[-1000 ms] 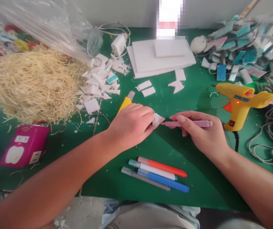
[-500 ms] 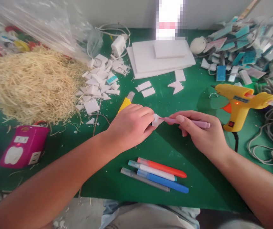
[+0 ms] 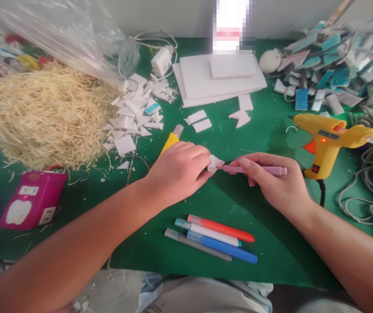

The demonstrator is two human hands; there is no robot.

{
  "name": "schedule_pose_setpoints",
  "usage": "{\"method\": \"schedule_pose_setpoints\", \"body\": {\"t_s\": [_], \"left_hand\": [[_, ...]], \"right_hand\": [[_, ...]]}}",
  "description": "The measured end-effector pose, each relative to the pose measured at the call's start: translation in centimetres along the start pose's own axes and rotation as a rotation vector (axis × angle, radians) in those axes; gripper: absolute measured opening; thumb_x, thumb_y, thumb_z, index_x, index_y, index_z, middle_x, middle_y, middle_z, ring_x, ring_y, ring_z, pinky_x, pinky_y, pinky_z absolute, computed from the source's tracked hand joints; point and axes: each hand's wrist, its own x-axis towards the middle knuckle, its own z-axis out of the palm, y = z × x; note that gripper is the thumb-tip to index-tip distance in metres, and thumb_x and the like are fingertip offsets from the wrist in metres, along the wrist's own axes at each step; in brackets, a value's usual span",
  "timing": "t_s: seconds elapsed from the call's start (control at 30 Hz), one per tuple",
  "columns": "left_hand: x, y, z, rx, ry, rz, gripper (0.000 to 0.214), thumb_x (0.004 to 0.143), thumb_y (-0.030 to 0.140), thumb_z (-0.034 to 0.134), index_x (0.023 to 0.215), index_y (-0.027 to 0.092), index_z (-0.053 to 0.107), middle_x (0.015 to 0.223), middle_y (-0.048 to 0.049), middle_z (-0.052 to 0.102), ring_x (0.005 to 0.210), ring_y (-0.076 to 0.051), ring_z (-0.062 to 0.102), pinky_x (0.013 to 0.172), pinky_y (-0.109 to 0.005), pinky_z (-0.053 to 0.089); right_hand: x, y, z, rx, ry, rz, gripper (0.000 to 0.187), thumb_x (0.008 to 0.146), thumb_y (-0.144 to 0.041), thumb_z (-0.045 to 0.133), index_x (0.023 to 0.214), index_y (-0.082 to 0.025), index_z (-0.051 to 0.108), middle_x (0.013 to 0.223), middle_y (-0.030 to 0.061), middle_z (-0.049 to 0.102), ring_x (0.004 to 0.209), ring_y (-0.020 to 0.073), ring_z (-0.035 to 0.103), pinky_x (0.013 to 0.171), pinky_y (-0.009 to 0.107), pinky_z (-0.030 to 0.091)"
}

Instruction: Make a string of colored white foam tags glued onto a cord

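My left hand [image 3: 177, 171] is closed, pinching a small white foam piece [image 3: 214, 163] at the middle of the green mat [image 3: 245, 204]. My right hand [image 3: 273, 182] grips a pink marker [image 3: 264, 170], whose tip touches the foam piece. A yellow utility knife [image 3: 172, 139] lies just behind my left hand. Several markers lie side by side in front of my hands, among them an orange marker [image 3: 222, 228], a blue marker [image 3: 222, 247] and a grey marker [image 3: 198, 245].
A yellow glue gun [image 3: 330, 139] stands right of my right hand, its cord trailing down. Stacked white foam boards [image 3: 219, 80] lie at the back. Foam scraps [image 3: 137, 113], a straw pile [image 3: 39, 115], a pink power strip [image 3: 31, 200] and coloured chips [image 3: 330, 65] surround the mat.
The pink marker's tip has shifted slightly against the foam piece. Both hands stay in nearly the same place.
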Motion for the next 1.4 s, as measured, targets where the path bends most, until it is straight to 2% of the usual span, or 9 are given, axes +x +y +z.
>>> {"method": "schedule_pose_setpoints", "body": {"t_s": [0.3,0.47,0.57,0.67,0.77,0.9,1.03,1.2,1.4], "left_hand": [[-0.1,-0.1,0.0,0.033,-0.013,0.006,0.019,0.102,0.023,0.06,0.086,0.016,0.069,0.096,-0.0054,0.078,0.081,-0.019,0.072,0.074,-0.032,0.052],[0.0,0.2,-0.7,0.115,0.002,-0.001,0.039,0.101,0.049,0.063,0.08,0.016,0.065,0.074,-0.0021,0.066,0.067,-0.018,0.063,0.064,-0.031,0.047],[0.1,0.6,-1.1,0.099,-0.024,-0.045,0.024,0.1,0.036,0.061,0.101,0.013,0.069,0.085,-0.0049,0.07,0.075,-0.019,0.067,0.069,-0.032,0.049],[0.1,0.9,-1.1,0.095,-0.078,-0.102,0.034,0.091,0.02,0.058,0.122,0.011,0.068,0.093,-0.0067,0.07,0.082,-0.022,0.068,0.071,-0.033,0.05],[0.0,1.0,-0.8,0.074,-0.111,-0.123,0.028,0.087,0.017,0.057,0.11,0.014,0.072,0.086,-0.0044,0.067,0.077,-0.021,0.067,0.068,-0.032,0.049],[0.0,1.0,-0.7,0.138,-0.107,-0.155,0.026,0.091,0.04,0.07,0.09,0.014,0.068,0.081,-0.0042,0.066,0.075,-0.022,0.066,0.07,-0.034,0.05],[-0.1,1.1,-0.7,0.162,-0.099,-0.169,0.049,0.09,0.051,0.074,0.116,0.01,0.068,0.093,-0.0076,0.07,0.081,-0.025,0.069,0.071,-0.035,0.051],[0.2,0.8,0.0,0.196,-0.098,-0.17,0.046,0.097,0.034,0.065,0.133,0.007,0.063,0.103,-0.0119,0.07,0.087,-0.026,0.069,0.075,-0.036,0.054],[0.8,0.5,0.2,0.228,-0.118,-0.152,0.034,0.099,0.034,0.061,0.12,0.01,0.071,0.096,-0.0107,0.067,0.082,-0.025,0.067,0.071,-0.036,0.052]], "right_hand": [[0.0,-0.2,-0.2,0.044,0.031,0.05,0.028,0.091,-0.04,0.07,0.071,-0.023,0.079,0.052,0.0,0.065,0.047,0.0128,0.056,0.043,0.024,0.045],[0.0,0.1,-0.1,0.128,0.071,0.039,0.023,0.09,-0.036,0.071,0.072,-0.022,0.078,0.065,0.0018,0.075,0.047,0.0113,0.057,0.044,0.024,0.048],[-0.1,0.1,-0.2,0.136,0.072,0.035,0.022,0.09,-0.034,0.07,0.073,-0.023,0.078,0.065,0.0013,0.075,0.047,0.0109,0.057,0.044,0.023,0.048],[-0.2,0.1,-0.3,0.14,0.074,0.033,0.022,0.09,-0.034,0.07,0.074,-0.023,0.078,0.065,0.0011,0.075,0.048,0.0111,0.057,0.045,0.024,0.049],[-0.2,0.1,-0.3,0.134,0.07,0.036,0.023,0.09,-0.036,0.07,0.073,-0.023,0.078,0.063,0.0013,0.074,0.048,0.0117,0.057,0.045,0.025,0.049],[-0.1,0.0,-0.3,0.12,0.062,0.041,0.025,0.09,-0.038,0.071,0.072,-0.023,0.078,0.059,0.0007,0.071,0.047,0.0122,0.057,0.045,0.025,0.048],[-0.1,0.1,-0.2,0.124,0.064,0.042,0.025,0.089,-0.039,0.072,0.072,-0.023,0.078,0.061,0.0007,0.072,0.047,0.0121,0.058,0.045,0.025,0.049],[-0.1,0.1,-0.1,0.129,0.135,0.01,0.024,0.09,-0.043,0.074,0.075,-0.024,0.078,0.06,-0.0003,0.07,0.047,0.0121,0.058,0.045,0.026,0.047],[-0.1,0.1,0.0,0.117,0.18,0.005,0.025,0.089,-0.044,0.073,0.077,-0.023,0.078,0.058,-0.0005,0.066,0.049,0.0128,0.058,0.048,0.027,0.049]]}}
